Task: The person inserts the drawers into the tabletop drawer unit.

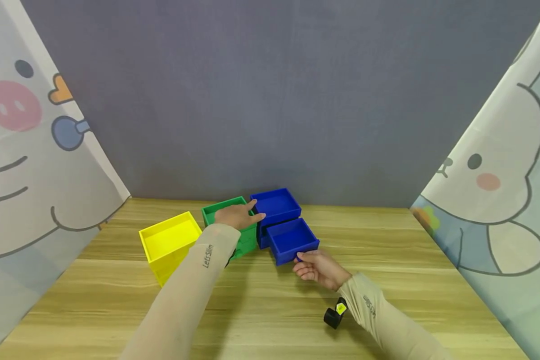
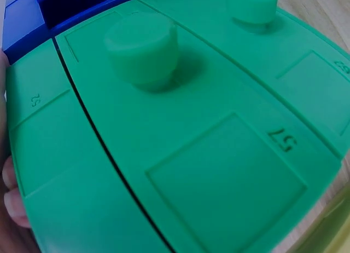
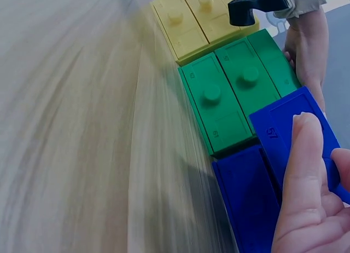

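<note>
A blue drawer cabinet [image 1: 276, 204] stands behind its pulled-out upper drawer [image 1: 292, 236]. The drawer looks empty inside. With thumb and finger my right hand [image 1: 321, 269] pinches the knob [image 3: 331, 173] on that drawer's front. My left hand [image 1: 235, 216] rests over the top of the green drawer cabinet [image 3: 240, 94]. Two of its digits reach out straight to the blue cabinet's left edge; its other fingers are partly hidden. Round knobs [image 2: 142, 50] show on the green drawer fronts, which are closed.
Left of the green cabinet stands a yellow drawer cabinet [image 1: 171, 237], partly behind my left sleeve. All three are on a wooden table [image 1: 270, 310] before a grey wall [image 1: 270, 100]. Cartoon-printed cloths [image 1: 490, 185] hang at both sides. A black wrist mount [image 1: 335, 315] sits by my right sleeve.
</note>
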A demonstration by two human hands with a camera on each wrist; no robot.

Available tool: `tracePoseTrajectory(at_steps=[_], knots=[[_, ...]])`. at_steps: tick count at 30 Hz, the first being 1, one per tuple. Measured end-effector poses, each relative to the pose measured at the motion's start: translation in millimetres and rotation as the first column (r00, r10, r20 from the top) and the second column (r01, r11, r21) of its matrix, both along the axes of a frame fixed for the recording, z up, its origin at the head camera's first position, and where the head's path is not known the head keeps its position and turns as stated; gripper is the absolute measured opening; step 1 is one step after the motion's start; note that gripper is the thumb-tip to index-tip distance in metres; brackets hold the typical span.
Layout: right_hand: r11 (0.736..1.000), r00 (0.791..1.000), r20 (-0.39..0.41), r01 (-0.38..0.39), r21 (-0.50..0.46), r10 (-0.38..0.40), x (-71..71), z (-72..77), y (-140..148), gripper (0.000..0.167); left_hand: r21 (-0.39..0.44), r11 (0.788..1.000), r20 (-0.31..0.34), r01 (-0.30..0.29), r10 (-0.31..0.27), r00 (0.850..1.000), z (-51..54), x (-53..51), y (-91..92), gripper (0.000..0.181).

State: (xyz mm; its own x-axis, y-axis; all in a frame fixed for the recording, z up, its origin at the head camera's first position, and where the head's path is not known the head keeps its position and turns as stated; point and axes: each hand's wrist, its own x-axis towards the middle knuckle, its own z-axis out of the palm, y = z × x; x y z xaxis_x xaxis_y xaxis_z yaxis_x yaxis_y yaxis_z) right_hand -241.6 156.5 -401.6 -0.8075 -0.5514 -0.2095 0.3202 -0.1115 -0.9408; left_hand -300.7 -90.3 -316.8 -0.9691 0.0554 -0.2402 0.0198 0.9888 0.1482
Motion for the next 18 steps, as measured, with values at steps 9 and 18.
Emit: tracePoseTrajectory(at_steps=[9, 18], knots=[[1.0, 1.0, -0.008, 0.011, 0.009, -0.011, -3.6, 0.6, -5.5, 0.022, 0.01, 1.0, -0.004, -0.001, 0.001, 1.0, 3.4, 4.6, 0.6, 0.07], [1.0, 1.0, 0.002, 0.008, -0.008, -0.008, -4.9, -0.2, -8.3, 0.022, 0.018, 1.0, -0.004, -0.008, 0.008, 1.0, 2.3, 3.7, 1.2, 0.07]])
